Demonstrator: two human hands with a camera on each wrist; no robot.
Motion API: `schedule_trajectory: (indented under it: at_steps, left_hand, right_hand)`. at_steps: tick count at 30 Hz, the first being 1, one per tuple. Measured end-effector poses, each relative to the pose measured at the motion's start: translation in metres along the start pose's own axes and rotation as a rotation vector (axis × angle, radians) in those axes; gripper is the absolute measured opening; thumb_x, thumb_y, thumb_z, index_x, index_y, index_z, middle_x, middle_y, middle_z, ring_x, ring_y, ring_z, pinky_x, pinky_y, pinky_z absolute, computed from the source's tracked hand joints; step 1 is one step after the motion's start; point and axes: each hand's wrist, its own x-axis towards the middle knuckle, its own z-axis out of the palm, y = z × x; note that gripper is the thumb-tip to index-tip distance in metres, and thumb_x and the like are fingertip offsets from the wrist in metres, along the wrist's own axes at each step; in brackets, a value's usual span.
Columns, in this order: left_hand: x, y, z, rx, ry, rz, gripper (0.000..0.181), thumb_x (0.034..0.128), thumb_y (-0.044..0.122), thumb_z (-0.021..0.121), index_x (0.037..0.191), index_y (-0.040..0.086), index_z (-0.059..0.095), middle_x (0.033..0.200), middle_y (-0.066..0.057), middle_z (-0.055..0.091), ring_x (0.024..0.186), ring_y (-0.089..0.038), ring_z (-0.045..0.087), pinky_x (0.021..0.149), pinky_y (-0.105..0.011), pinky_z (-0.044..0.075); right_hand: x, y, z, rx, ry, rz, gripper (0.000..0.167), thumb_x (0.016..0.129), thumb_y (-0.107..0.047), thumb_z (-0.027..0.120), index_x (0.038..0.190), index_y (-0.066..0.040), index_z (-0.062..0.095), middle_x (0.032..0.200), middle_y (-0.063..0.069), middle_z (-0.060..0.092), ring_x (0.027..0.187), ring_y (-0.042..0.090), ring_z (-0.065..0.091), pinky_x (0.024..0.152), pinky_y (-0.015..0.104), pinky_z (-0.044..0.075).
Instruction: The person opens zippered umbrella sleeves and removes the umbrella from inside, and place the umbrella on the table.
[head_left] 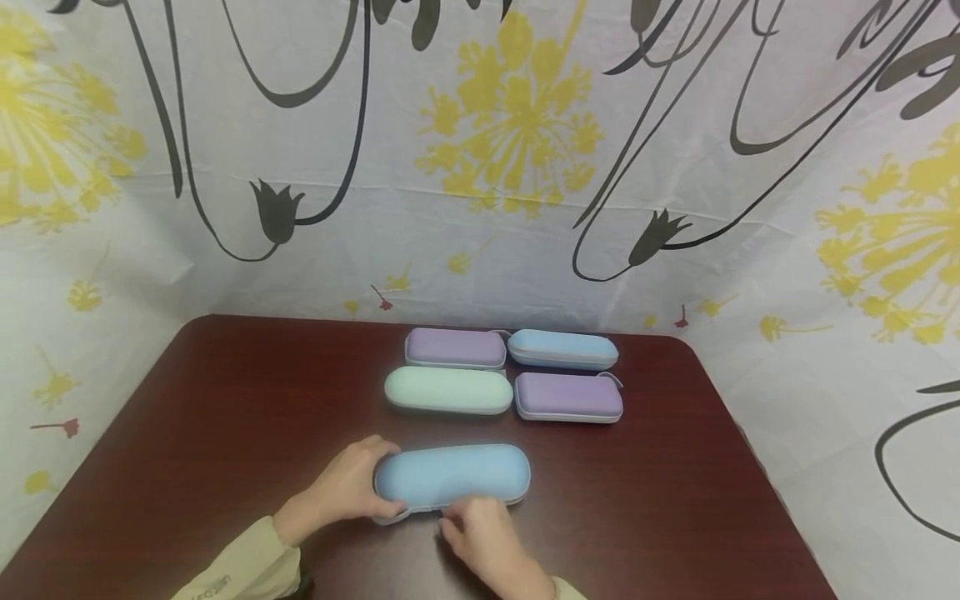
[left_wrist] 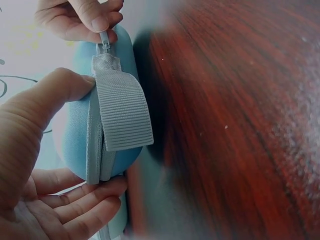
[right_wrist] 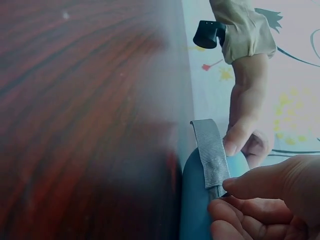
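Observation:
A blue zippered case (head_left: 453, 472) lies lengthwise near the front of the table. My left hand (head_left: 352, 483) grips its left end, thumb on the near side and fingers around the far side. In the left wrist view a grey ribbed strap (left_wrist: 124, 110) loops from the zipper side beside my thumb. My right hand (head_left: 483, 533) is at the case's near edge; in the right wrist view its thumb and forefinger pinch the zipper pull (left_wrist: 104, 37) close to the strap's end. The zipper halves at the left end look slightly parted.
Behind the blue case stand two rows of cases: mint green (head_left: 448, 390) and purple (head_left: 568, 397) in front, purple (head_left: 456, 348) and blue (head_left: 562, 348) behind. The dark red table (head_left: 247, 400) meets a patterned cloth (head_left: 465, 275) at its back edge.

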Motion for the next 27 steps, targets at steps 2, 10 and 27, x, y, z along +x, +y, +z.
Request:
schedule_trajectory:
  at_steps: [2, 10, 27]
  left_hand:
    - [0.0, 0.0, 0.0, 0.001, 0.001, 0.002, 0.063, 0.0564, 0.041, 0.084, 0.101, 0.002, 0.064, 0.088, 0.001, 0.058, 0.077, -0.011, 0.057, 0.067, -0.029, 0.051]
    - [-0.002, 0.0, 0.001, -0.011, 0.014, 0.005, 0.063, 0.0573, 0.041, 0.084, 0.102, 0.002, 0.064, 0.088, 0.002, 0.057, 0.077, -0.01, 0.056, 0.066, -0.029, 0.051]
    - [-0.007, -0.004, -0.004, -0.082, -0.009, 0.07, 0.066, 0.0679, 0.037, 0.081, 0.114, -0.005, 0.061, 0.097, -0.003, 0.061, 0.086, -0.015, 0.058, 0.074, -0.032, 0.052]
  right_hand:
    - [0.001, -0.001, 0.0, -0.004, -0.012, 0.011, 0.01, 0.07, -0.01, 0.076, 0.065, -0.015, 0.068, 0.061, -0.008, 0.063, 0.057, 0.002, 0.056, 0.052, 0.016, 0.043]
    - [0.002, 0.002, -0.003, -0.057, -0.006, -0.013, 0.01, 0.069, -0.014, 0.078, 0.067, -0.016, 0.068, 0.062, -0.009, 0.063, 0.056, 0.002, 0.056, 0.051, 0.016, 0.042]
    - [0.006, 0.11, -0.049, 0.286, -0.106, 0.027, 0.051, 0.078, -0.019, 0.075, 0.123, -0.002, 0.056, 0.119, 0.008, 0.059, 0.108, 0.023, 0.056, 0.087, 0.038, 0.047]
